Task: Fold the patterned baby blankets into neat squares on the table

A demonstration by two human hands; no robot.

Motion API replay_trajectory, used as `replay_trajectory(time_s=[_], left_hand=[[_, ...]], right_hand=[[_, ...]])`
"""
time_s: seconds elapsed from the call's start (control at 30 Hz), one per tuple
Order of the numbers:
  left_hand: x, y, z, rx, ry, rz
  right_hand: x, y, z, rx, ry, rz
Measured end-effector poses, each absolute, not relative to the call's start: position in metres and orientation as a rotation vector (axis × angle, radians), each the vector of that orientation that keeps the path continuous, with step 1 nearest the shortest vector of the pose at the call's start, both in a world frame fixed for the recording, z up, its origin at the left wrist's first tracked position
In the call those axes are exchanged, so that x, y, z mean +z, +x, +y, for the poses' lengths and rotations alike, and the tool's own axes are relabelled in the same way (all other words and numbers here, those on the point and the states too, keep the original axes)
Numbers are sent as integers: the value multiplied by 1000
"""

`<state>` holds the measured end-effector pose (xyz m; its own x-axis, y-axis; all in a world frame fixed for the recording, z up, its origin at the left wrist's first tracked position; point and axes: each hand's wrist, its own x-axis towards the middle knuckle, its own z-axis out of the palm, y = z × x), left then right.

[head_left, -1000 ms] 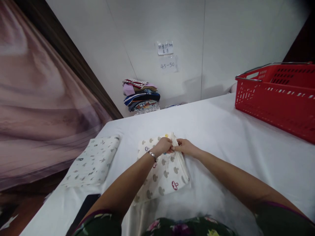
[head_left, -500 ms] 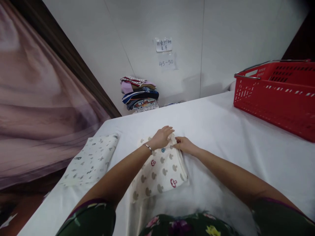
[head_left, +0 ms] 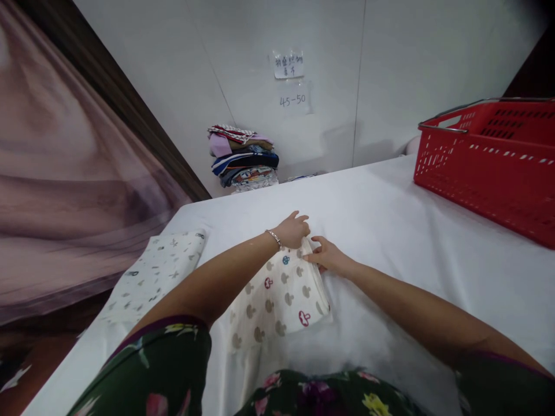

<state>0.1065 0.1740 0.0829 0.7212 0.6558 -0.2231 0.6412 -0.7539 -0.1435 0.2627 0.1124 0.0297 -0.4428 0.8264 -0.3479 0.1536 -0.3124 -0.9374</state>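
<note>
A folded cream cloth with a mushroom print (head_left: 281, 297) lies on the white table (head_left: 390, 231) in front of me. My left hand (head_left: 293, 229), with a bracelet on the wrist, rests on the cloth's far end, fingers stretched forward and apart. Just to its right, my right hand (head_left: 326, 256) pinches the cloth's far right edge with its fingertips.
A second folded printed cloth (head_left: 156, 274) lies at the table's left edge. A stack of folded coloured fabrics (head_left: 243, 159) stands against the back wall under paper notes (head_left: 289, 65). A red plastic basket (head_left: 489, 162) sits at the right. A pink curtain (head_left: 65, 173) hangs at the left.
My left hand has let go of the cloth's edge and slid forward over its far end, fingers opening. The right hand has stayed at the right edge. The view has dipped a little.
</note>
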Motion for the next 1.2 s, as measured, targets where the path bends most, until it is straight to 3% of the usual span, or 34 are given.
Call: replay_trajectory(time_s=[0.3, 0.97, 1.2], left_hand=[[73, 128, 182, 709, -2786, -1115], [61, 132, 184, 678, -2821, -1229], [73, 109, 167, 393, -2951, -1266]], right_hand=[[33, 279, 76, 2046, -1100, -1441], [27, 288, 35, 1971, -1264, -1658], [22, 289, 34, 1994, -1294, -1663]])
